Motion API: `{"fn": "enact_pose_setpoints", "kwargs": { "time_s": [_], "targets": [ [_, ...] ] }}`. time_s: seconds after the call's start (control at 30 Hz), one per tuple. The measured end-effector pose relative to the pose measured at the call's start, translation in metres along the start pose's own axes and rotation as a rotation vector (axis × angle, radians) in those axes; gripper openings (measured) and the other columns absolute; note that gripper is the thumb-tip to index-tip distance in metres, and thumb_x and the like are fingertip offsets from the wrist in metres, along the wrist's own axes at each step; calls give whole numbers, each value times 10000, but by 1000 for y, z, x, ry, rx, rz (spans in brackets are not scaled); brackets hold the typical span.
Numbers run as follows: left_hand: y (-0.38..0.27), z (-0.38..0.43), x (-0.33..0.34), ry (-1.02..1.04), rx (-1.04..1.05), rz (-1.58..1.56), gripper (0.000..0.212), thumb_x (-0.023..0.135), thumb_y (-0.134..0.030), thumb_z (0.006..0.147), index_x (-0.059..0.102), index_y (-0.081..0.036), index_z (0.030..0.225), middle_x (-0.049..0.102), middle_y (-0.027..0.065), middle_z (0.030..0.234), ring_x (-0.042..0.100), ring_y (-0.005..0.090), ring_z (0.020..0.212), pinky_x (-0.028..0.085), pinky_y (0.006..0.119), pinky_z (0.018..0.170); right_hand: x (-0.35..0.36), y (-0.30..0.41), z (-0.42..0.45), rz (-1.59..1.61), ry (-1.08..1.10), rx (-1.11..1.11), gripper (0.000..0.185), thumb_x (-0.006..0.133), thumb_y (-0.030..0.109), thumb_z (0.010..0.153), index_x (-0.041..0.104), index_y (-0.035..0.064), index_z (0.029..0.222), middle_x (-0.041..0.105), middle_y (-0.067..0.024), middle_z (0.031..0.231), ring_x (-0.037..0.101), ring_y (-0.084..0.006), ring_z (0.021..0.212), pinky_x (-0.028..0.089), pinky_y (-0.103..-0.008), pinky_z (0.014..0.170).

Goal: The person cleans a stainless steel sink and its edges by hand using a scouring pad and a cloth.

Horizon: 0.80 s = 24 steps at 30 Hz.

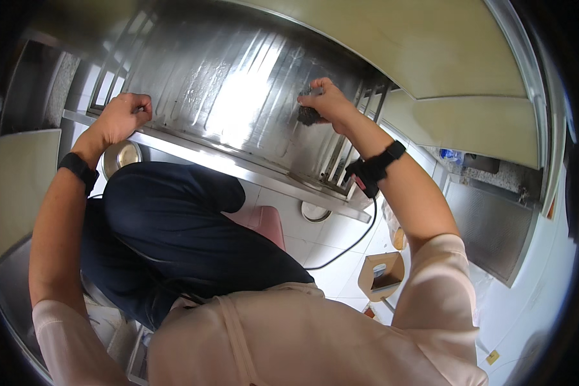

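In front of me is a pulled-out stainless steel drawer (188,96) with a ribbed, wet-looking bottom. My right hand (330,99) is over its right part and holds a dark scouring pad (309,116), probably steel wool. Whether the pad presses on the metal is hard to tell. At the drawer's front left corner, my left hand (124,113) has its fingers curled in, with its wrist by the metal front rail (193,150). Nothing shows in those fingers. Black bands go round both wrists.
Cream cabinet panels (415,43) border the drawer. Beneath the front rail are a metal pot (120,157), a round dish (316,212) and a pink stool (270,224). A black cable (352,251) hangs from the right wristband. A cardboard box (381,275) stands on the tiled floor.
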State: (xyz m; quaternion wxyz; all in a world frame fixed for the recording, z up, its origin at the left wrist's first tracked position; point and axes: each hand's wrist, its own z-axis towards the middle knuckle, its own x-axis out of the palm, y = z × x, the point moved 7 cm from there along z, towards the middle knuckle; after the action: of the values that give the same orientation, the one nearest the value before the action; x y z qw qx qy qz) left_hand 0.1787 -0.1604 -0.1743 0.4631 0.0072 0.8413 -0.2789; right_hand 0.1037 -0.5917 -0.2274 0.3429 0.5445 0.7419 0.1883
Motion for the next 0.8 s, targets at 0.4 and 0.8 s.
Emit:
{"fn": "enact_pose_setpoints", "kwargs": {
  "time_s": [0.4, 0.8],
  "targets": [
    [-36, -8, 8, -55, 32, 19, 97, 637, -78, 762, 646, -12, 832, 680, 188, 821, 667, 392, 813, 517, 461, 743, 27, 30, 42, -1174, -333, -505, 785, 880, 260, 773, 534, 80, 1455, 503, -249, 1417, 521, -419, 1319, 479, -445, 1073],
    [-41, -12, 7, -205, 129, 40, 95, 623, -119, 809, 649, -32, 781, 649, 196, 753, 626, 421, 764, 488, 502, 704, 38, 9, 60, -930, -399, -552, 489, 812, 196, 830, 636, -60, 1208, 564, -218, 1281, 616, -427, 1135, 543, -456, 961]
  ]
}}
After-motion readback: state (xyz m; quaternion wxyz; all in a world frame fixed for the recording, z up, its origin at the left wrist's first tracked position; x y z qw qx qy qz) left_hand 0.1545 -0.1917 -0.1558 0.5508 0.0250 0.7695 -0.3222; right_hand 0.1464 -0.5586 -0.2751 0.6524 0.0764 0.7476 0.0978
